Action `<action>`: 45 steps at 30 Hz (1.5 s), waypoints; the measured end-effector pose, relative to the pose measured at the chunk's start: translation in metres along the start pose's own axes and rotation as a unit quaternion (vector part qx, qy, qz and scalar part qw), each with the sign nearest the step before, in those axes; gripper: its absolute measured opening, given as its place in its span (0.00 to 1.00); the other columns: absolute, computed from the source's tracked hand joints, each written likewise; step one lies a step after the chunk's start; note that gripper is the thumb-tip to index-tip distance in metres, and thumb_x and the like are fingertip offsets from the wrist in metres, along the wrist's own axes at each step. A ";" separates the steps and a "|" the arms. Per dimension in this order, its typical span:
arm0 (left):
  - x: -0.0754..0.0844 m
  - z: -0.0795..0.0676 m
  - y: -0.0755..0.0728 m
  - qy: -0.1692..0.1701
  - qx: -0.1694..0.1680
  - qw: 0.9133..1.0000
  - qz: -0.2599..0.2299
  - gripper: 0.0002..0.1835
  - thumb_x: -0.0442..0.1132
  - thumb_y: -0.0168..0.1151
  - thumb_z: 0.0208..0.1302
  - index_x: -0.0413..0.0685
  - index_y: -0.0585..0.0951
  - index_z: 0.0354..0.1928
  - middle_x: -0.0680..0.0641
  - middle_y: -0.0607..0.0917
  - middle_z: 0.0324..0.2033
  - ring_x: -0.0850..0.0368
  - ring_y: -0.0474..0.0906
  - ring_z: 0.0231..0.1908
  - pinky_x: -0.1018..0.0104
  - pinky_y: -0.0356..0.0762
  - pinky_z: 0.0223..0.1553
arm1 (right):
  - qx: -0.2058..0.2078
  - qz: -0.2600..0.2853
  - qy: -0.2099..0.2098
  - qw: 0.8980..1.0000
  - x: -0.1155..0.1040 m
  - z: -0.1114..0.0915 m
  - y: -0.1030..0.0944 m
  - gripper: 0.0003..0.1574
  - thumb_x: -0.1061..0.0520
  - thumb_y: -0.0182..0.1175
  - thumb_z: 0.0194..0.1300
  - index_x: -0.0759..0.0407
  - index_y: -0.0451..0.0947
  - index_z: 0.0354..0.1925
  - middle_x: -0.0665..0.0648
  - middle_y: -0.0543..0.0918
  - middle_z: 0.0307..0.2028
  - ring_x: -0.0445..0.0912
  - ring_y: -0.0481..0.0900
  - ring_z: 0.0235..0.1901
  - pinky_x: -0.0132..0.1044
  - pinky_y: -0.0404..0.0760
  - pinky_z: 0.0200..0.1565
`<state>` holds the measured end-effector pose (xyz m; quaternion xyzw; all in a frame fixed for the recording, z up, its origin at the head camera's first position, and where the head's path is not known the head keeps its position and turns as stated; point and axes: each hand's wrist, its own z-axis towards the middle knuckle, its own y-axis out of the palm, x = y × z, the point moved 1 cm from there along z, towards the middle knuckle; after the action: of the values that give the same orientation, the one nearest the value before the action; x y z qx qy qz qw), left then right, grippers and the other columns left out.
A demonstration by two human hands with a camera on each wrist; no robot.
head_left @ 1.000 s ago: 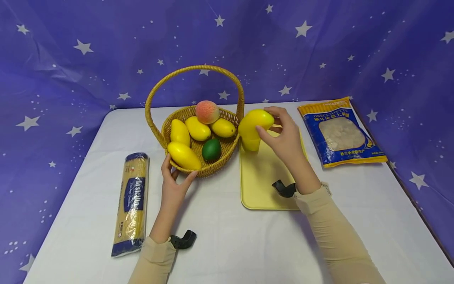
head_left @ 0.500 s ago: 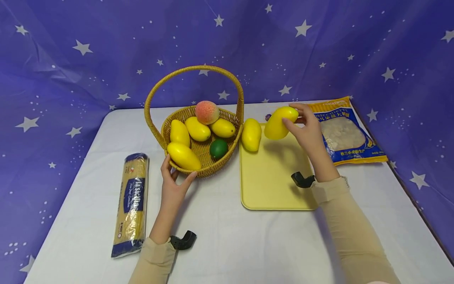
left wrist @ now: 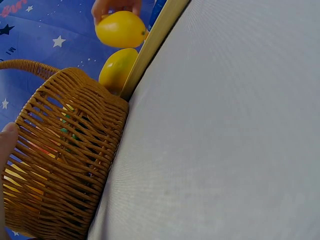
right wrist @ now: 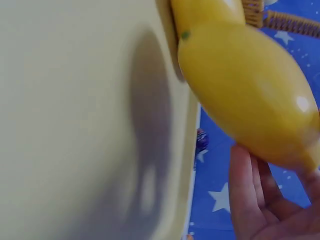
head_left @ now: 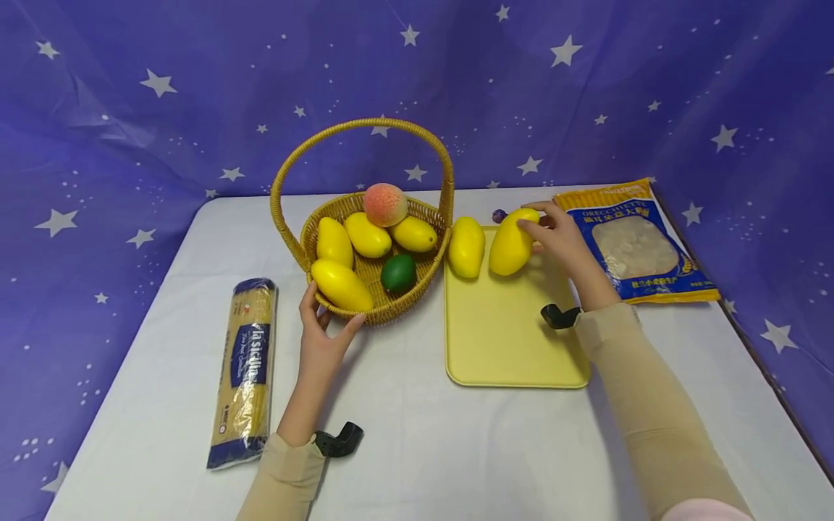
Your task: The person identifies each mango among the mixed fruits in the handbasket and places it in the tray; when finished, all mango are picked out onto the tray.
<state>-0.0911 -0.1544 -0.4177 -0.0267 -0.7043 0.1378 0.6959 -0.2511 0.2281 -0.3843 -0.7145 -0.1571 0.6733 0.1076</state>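
Note:
In the head view my right hand (head_left: pixel 560 235) pinches a yellow mango (head_left: pixel 512 244) by its upper end. The mango hangs tilted over the far part of a pale yellow tray (head_left: pixel 515 340), and its shadow falls on the tray in the right wrist view. A second mango (head_left: pixel 466 247) lies at the tray's far left corner, beside the wicker basket (head_left: pixel 397 312). My left hand (head_left: pixel 323 340) holds the basket at its near left side, thumb and fingers spread around the wall. Inside are several yellow mangoes (head_left: pixel 342 285), a peach (head_left: pixel 386 205) and a dark green fruit (head_left: pixel 399 273).
A pack of spaghetti (head_left: pixel 244 373) lies left of the basket. To the right is a blue and yellow bag of orecchiette (head_left: pixel 638 242). Behind the tray sits a small purple round thing (head_left: pixel 499 215). A starry blue cloth (head_left: pixel 417 87) hangs behind the white table.
My right hand has carried the mango rightward from beside the basket and lowered it over the tray. The green fruit has rolled right inside the basket. My left hand keeps its place.

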 end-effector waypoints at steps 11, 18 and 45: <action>0.000 0.000 0.001 -0.001 0.004 1.000 0.005 0.50 0.40 0.67 0.62 0.54 0.43 0.76 0.39 0.50 0.72 0.42 0.57 0.68 0.51 0.56 0.68 | -0.091 0.022 0.112 0.989 0.010 0.035 0.004 0.33 0.41 0.56 0.69 0.50 0.64 0.67 0.59 0.67 0.62 0.55 0.72 0.51 0.48 0.77 0.54; -0.006 0.002 0.001 -0.004 0.003 1.000 -0.001 0.51 0.40 0.68 0.61 0.55 0.42 0.76 0.40 0.50 0.73 0.43 0.57 0.68 0.52 0.55 0.68 | -0.141 0.001 0.124 0.982 0.015 0.049 0.002 0.33 0.40 0.55 0.69 0.52 0.65 0.66 0.59 0.69 0.60 0.52 0.72 0.48 0.43 0.80 0.50; -0.032 0.010 0.001 0.022 0.020 1.000 0.008 0.51 0.48 0.70 0.59 0.70 0.44 0.75 0.47 0.51 0.73 0.47 0.59 0.67 0.55 0.57 0.68 | -0.063 0.027 0.111 0.991 0.039 0.054 0.017 0.38 0.35 0.56 0.66 0.46 0.65 0.69 0.57 0.74 0.55 0.45 0.78 0.39 0.37 0.82 0.39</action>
<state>-0.1005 -0.1628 -0.4489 -0.0217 -0.6859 0.1570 0.7103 -0.3015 0.2233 -0.4308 -0.7943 -0.1671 0.5810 0.0606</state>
